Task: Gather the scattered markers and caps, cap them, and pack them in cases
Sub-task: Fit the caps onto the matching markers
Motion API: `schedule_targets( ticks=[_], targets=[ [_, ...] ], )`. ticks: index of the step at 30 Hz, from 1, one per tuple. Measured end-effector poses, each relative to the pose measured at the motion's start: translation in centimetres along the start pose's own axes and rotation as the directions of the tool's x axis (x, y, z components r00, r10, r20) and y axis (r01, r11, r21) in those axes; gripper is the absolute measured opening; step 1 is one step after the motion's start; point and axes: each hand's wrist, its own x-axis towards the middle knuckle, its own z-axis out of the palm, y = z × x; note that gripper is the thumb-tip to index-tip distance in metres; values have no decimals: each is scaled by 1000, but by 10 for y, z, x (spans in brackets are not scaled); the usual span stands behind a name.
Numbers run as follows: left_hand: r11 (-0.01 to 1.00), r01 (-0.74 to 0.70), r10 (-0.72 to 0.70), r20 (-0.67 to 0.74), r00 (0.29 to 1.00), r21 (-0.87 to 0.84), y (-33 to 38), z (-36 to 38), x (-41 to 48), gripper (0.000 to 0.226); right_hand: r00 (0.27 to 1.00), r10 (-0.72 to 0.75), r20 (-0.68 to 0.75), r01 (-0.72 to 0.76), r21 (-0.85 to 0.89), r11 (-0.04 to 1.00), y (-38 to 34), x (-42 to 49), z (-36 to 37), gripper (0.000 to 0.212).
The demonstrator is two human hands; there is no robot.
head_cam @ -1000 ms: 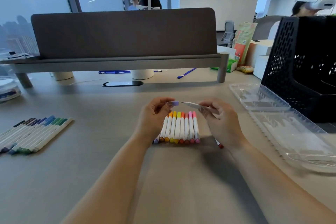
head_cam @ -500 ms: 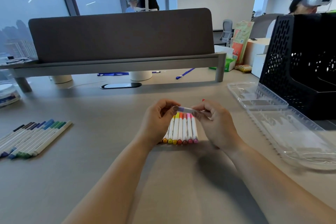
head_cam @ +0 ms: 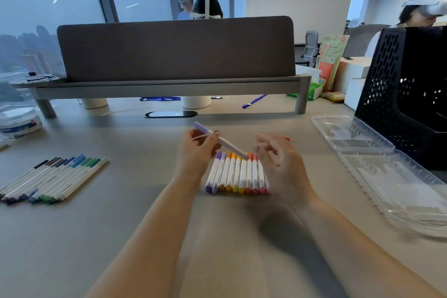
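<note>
Lilac marker (head_cam: 229, 145), slim white barrel, red marker (head_cam: 286, 139)

Two bare forearms, no sleeve edge in view. Left forearm (head_cam: 150, 230) slim, narrowing at wrist. Right forearm (head_cam: 350, 244) same build. Left hand (head_cam: 193, 150): thumbnail (head_cam: 216, 132) short, rounded, dark mauve-looking polish. Right hand (head_cam: 283, 164): fingers smeared by motion blur, nails too blurred to judge.
</note>
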Motion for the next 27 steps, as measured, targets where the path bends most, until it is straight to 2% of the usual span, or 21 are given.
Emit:
schedule_targets(
  ticks=[1,4,8,11,14,17,22,24,27],
  targets=[
    [998,24,-23,-20,1000,63,1,-8,5,4,999,49,-12,-50,-8,999,4,1,-4,30],
    [954,67,-50,-63,997,292,-8,-24,19,20,986,161,-52,-164,-71,984,18,4,-14,22],
    [744,36,-11,-42,999,667,-24,-25,29,30,942,332,-43,-335,-104,936,28,7,-21,12],
    [612,21,-31,-3,1000,790,-30,-20,28,45,902,432,18,-422,-176,889,33,8,-27,8],
    [473,13,-58,17,998,881,-34,-16,27,41,848,525,71,-503,-207,839,38,9,-35,9],
    [391,-13,-8,17,1000,920,-36,-16,30,38,812,578,82,-548,-237,803,43,10,-42,7],
    [386,-9,-25,20,999,922,-33,-15,28,28,775,626,85,-596,-230,769,45,11,-47,22],
    [420,2,-19,6,1000,908,-31,-15,28,30,775,620,125,-560,-320,765,41,9,-46,31],
    [496,-30,52,4,999,868,-33,-13,28,34,768,618,170,-493,-459,739,37,6,-43,29]
  ],
)
